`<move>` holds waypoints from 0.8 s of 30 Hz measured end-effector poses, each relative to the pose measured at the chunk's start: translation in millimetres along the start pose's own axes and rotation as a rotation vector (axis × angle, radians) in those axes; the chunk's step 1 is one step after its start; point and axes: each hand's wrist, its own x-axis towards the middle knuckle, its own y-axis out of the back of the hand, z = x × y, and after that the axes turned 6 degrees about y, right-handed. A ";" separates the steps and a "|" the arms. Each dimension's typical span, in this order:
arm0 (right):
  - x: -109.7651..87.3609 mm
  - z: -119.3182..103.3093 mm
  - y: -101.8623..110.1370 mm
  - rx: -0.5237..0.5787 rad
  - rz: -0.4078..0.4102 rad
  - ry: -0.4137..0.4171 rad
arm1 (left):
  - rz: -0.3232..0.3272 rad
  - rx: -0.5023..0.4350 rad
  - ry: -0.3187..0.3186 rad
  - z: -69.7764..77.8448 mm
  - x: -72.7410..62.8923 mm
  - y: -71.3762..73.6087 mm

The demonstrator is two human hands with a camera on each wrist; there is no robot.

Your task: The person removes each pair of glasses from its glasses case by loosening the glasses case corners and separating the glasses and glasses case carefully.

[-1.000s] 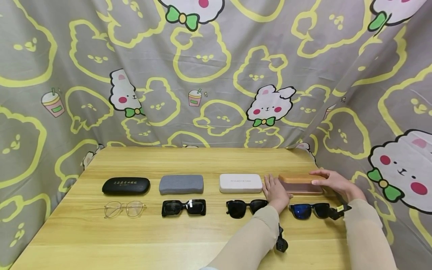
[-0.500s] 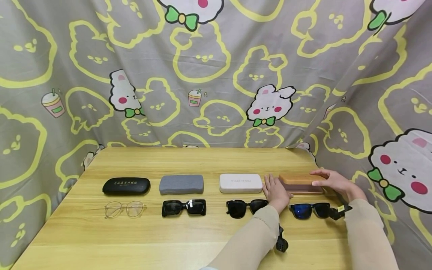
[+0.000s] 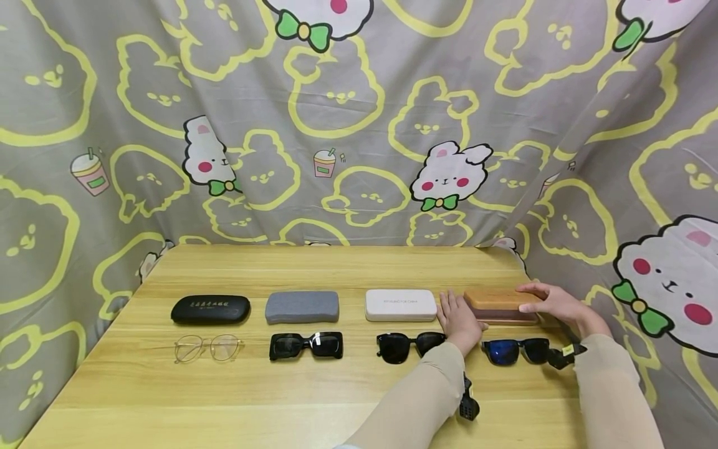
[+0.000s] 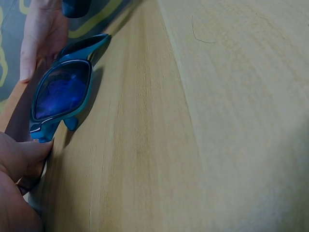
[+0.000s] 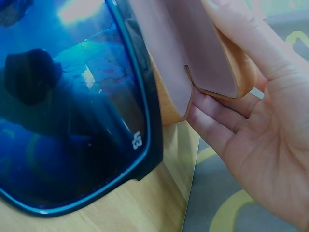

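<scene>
An orange-brown glasses case [image 3: 493, 300] lies at the right end of the row, its lid partly raised toward the front. In the right wrist view its mauve lining [image 5: 166, 46] shows between lid and base. My right hand [image 3: 561, 305] pinches the lid at the right end, thumb in front and fingers behind. My left hand [image 3: 461, 321] rests at the case's left end with fingers extended; its thumb touches the front. In front of the case are blue-lensed sunglasses [image 3: 503, 352], large in both wrist views. Black sunglasses [image 3: 394, 347] lie partly behind my left forearm.
A white case [image 3: 401, 305] stands just left of my left hand. Farther left are a grey case [image 3: 302, 307] and a black case [image 3: 210, 310], with thick black sunglasses [image 3: 305, 345] and wire-framed glasses [image 3: 207, 348] in front. A patterned curtain [image 3: 359, 125] surrounds the table [image 3: 224, 405].
The lid of the orange-brown case has come down a little, and less of its lining shows in the head view. My right hand has shifted only slightly; my left hand stays put.
</scene>
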 end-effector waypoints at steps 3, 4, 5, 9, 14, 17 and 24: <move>0.7 0.0 -0.9 -0.003 0.004 -0.017 | 0.002 0.008 0.004 0.2 0.7 -0.7; 1.0 -0.3 -1.2 -0.006 0.005 -0.022 | 0.002 0.010 0.005 0.2 0.6 -0.6; 1.3 -0.3 -1.4 -0.011 0.004 -0.026 | 0.002 0.010 0.006 0.3 0.3 -0.4; 1.7 -0.1 -2.6 -0.014 0.004 -0.032 | 0.003 0.008 0.006 0.7 0.7 -0.7; 0.6 0.2 -3.4 -0.015 0.005 -0.035 | 0.010 0.015 0.007 0.8 -0.1 0.7; 0.4 0.6 -3.5 -0.015 0.005 -0.038 | 0.012 0.009 0.003 0.7 0.2 0.4; 0.6 1.1 -3.9 -0.019 0.000 -0.034 | 0.017 -0.002 -0.004 0.0 -2.1 2.5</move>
